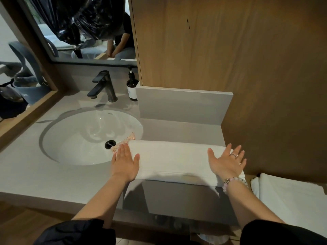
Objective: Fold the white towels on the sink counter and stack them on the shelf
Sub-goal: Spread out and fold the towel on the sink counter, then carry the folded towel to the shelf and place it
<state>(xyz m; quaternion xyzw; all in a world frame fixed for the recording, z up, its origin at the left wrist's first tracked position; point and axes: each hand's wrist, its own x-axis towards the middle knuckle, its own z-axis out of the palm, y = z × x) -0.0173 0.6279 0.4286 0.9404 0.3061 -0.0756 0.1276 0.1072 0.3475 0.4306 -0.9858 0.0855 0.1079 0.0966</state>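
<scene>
She is pressing her flat left hand [124,164] and right hand [227,162] on a folded towel [173,160] lying lower centre on the counter [53,177], probably mid-fold, with stacking seemingly remaining, more towels [290,195] waiting lower right.

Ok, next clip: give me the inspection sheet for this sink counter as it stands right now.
Surface: grey counter with a white basin sunk into it.
Job's things: one white towel folded into a long band on the counter, right of the basin; a second white towel lies at lower right, off the counter.
Clutter: patterned cloth at the basin's rim by the towel's left end; dark pump bottle beside the black faucet.
Grippers: left hand flat at the towel's left end; right hand flat, fingers spread, at its right end.
Cables: nothing seen.
Surroundings: mirror behind the basin; wood panel to the right.
</scene>
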